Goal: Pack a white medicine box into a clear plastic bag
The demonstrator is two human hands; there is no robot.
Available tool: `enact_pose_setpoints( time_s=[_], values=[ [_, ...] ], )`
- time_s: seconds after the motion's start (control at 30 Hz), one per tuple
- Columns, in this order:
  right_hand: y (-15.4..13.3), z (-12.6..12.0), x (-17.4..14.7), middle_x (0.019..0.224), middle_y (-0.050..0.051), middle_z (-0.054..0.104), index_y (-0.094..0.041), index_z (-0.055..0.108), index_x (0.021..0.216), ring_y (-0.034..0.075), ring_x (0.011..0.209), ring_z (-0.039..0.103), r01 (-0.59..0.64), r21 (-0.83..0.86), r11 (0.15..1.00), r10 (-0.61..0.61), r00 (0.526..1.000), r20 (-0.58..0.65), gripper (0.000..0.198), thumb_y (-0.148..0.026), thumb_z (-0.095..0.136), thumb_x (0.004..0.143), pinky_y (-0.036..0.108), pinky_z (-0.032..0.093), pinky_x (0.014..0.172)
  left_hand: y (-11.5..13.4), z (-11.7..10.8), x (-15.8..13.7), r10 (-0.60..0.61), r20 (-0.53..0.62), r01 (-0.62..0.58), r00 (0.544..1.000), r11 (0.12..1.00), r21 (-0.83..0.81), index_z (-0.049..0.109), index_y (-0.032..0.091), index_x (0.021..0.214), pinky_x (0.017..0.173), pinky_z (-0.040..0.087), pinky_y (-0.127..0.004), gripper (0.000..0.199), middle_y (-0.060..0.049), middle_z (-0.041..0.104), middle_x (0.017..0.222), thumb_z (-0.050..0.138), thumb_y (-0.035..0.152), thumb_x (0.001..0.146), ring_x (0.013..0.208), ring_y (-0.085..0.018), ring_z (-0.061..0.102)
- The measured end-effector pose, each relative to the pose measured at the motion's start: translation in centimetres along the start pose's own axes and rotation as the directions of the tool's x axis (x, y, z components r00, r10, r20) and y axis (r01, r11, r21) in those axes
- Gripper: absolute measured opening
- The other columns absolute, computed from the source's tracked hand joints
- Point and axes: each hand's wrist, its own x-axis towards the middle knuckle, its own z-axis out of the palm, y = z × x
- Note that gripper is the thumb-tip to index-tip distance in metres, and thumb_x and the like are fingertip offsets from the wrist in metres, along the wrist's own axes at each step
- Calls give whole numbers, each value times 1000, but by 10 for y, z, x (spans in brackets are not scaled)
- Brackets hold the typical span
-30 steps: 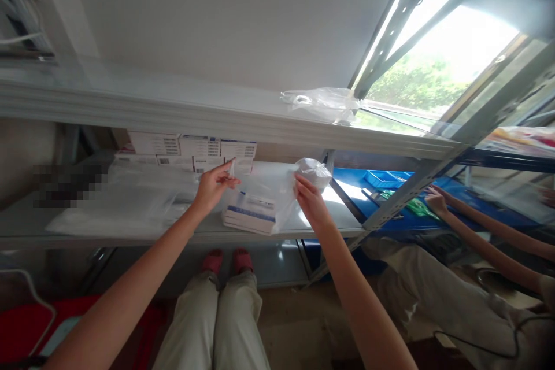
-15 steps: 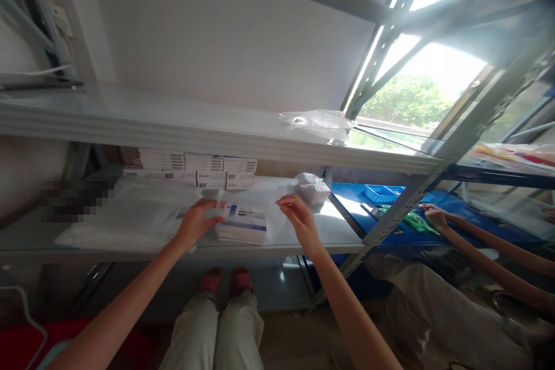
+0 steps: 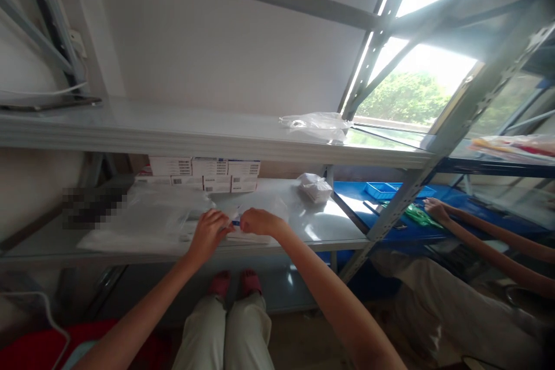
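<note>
Just below the middle of the frame, the left hand (image 3: 211, 233) and the right hand (image 3: 259, 222) meet over a clear plastic bag (image 3: 260, 208) lying on the grey shelf (image 3: 329, 230). Both hands have their fingers curled in and pinched on the bag's near edge, thumbs and fingertips almost touching each other at the centre. Inside the film, a flat white box with a blue band seems to sit, mostly hidden under the knuckles. To handle this well, the pinch should stay close to the bag's mouth, with the film kept taut between the two hands so it does not bunch, and the box held flat on the shelf. The bag spreads away from the fingers toward the stacked white boxes (image 3: 203, 173) at the back; a co-worker's hand (image 3: 435, 208) rests at right.
</note>
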Motion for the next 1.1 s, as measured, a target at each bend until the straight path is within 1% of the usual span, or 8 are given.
enact_pose_setpoints(
  time_s=[0.1,0.17,0.27,0.43,0.6,0.83,0.97,1.1],
  values=[
    [6,8,-3,129,14,57,-19,61,116,33,118,54,13,-170,985,-10,1000,21,56,-24,81,64,43,48,92,-1,7,-1,10,-54,-12,998,999,-40,69,23,87,84,46,-38,14,-6,70,90,58,31,87,90,-24,60],
    [12,11,6,138,18,48,-16,47,132,34,126,47,-15,-241,970,30,998,58,81,-33,83,62,47,44,98,-2,11,-2,-14,-57,10,998,997,-70,68,23,83,82,47,-38,17,-5,70,84,55,33,88,84,-24,62],
    [20,15,22,144,19,41,-17,38,137,34,133,39,-23,-340,940,62,993,104,93,-38,85,59,48,37,105,-4,16,-6,-46,-28,43,999,994,-102,68,23,79,81,48,-37,23,-5,70,81,52,37,89,82,-24,63],
    [25,23,24,134,19,51,-14,35,138,33,122,50,-6,-453,891,49,995,84,90,-34,83,65,45,42,100,-5,14,-13,-107,15,108,994,980,-166,68,21,76,80,47,-37,27,-7,70,80,52,41,87,80,-25,63],
    [26,18,12,136,17,51,-19,31,143,31,123,50,25,-535,845,-15,1000,23,94,-25,83,65,41,41,100,4,2,-14,-133,97,153,986,957,-245,67,21,71,77,48,-34,29,-5,70,73,51,41,86,76,-24,64],
    [28,8,1,137,13,52,-23,36,143,28,124,51,1,-455,890,20,999,43,88,-20,81,67,35,44,96,17,-13,-9,-100,158,142,982,949,-283,61,20,61,73,45,-29,38,-4,66,69,48,43,88,73,-21,62],
    [15,-1,-13,135,10,55,-24,45,139,26,121,54,0,-404,915,8,1000,17,65,-30,71,80,33,45,93,19,-23,0,-124,175,183,977,909,-375,65,18,66,74,45,-29,41,-5,69,73,46,47,88,75,-21,64],
    [-4,-18,-38,118,9,66,-23,61,122,25,112,59,58,-485,872,-144,979,-142,32,-24,56,91,37,44,92,16,-31,11,-237,112,262,965,847,-464,68,17,75,75,47,-31,39,-5,69,79,53,52,84,81,-22,64]
  ],
)
